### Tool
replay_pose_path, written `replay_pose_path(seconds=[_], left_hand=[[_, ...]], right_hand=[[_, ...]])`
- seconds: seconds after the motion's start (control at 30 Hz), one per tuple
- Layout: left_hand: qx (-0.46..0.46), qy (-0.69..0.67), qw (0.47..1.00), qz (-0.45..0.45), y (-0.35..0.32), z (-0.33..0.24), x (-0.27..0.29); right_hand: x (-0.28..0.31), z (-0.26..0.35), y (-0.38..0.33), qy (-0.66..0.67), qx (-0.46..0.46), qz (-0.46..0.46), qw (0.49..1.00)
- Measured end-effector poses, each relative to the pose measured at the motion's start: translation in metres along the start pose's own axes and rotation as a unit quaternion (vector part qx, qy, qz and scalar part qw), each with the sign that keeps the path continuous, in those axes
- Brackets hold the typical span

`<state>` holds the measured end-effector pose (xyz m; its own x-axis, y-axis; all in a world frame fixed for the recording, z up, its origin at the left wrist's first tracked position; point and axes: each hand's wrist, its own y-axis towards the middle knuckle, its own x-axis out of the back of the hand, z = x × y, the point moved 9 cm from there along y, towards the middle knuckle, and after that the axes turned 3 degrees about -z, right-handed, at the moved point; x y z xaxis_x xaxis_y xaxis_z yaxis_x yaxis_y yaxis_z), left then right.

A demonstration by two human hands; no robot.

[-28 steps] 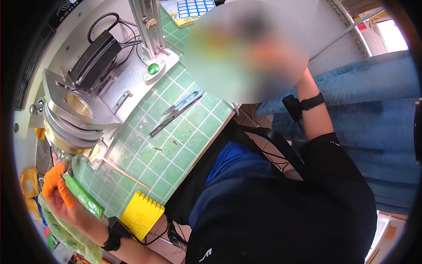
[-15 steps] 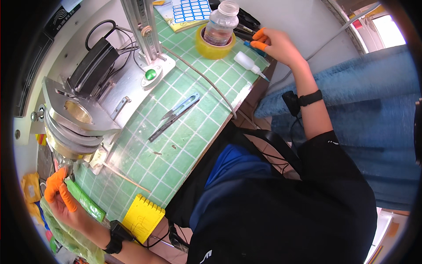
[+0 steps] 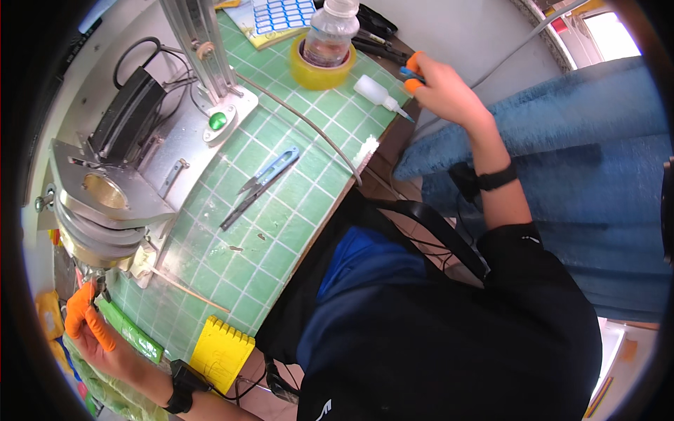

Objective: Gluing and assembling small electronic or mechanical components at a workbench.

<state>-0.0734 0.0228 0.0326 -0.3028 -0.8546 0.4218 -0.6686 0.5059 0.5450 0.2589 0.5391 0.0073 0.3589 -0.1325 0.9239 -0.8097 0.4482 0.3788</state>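
Since the earlier frame, the right hand (image 3: 446, 90) has dropped onto a small blue item (image 3: 406, 72) at the bench's far right corner, and the whole bench (image 3: 242, 277) sits a little further left in view. Its orange-tipped fingers (image 3: 414, 86) stand on either side of that item and appear to pinch it. The left hand (image 3: 98, 347), fingers also sheathed in orange, is curled up to a small metal part (image 3: 100, 282) under the silver machine (image 3: 105, 228); whether it grips that part I cannot tell. Near the right hand lie black tools (image 3: 379, 48) and a white squeeze bottle (image 3: 371, 91), nozzle toward the bench edge; further left, a clear bottle (image 3: 330, 31) stands inside a yellow tape roll (image 3: 316, 75). Just beside the left hand is a green packet (image 3: 133, 331), with a yellow plastic piece (image 3: 221, 351) at the near edge and a thin stick (image 3: 189, 290) beyond it. Blue-handled snips (image 3: 279, 165) and a slim dark tool (image 3: 242, 212) lie side by side on the green-tiled middle. Up top is a sheet of blue labels (image 3: 281, 15).
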Motion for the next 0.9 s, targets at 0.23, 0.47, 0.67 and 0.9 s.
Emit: replay_pose_path(seconds=[0.23, 0.47, 0.67, 0.9], left_hand=[[-0.007, 0.059, 0.998, -0.005, 0.001, -0.001, -0.002], [-0.003, 0.068, 0.998, -0.014, 0.001, -0.004, -0.002], [-0.008, 0.055, 0.998, -0.015, 0.0, 0.008, 0.007], [-0.002, 0.041, 0.999, -0.02, 0.002, 0.001, 0.002]], right_hand=[[-0.04, 0.015, -0.129, 0.65, -0.356, 0.328, 0.586], [-0.118, 0.009, -0.172, 0.812, -0.409, 0.214, 0.357], [-0.133, 0.007, -0.178, 0.838, -0.423, 0.154, 0.309], [-0.125, 0.016, -0.164, 0.848, -0.397, 0.106, 0.333]])
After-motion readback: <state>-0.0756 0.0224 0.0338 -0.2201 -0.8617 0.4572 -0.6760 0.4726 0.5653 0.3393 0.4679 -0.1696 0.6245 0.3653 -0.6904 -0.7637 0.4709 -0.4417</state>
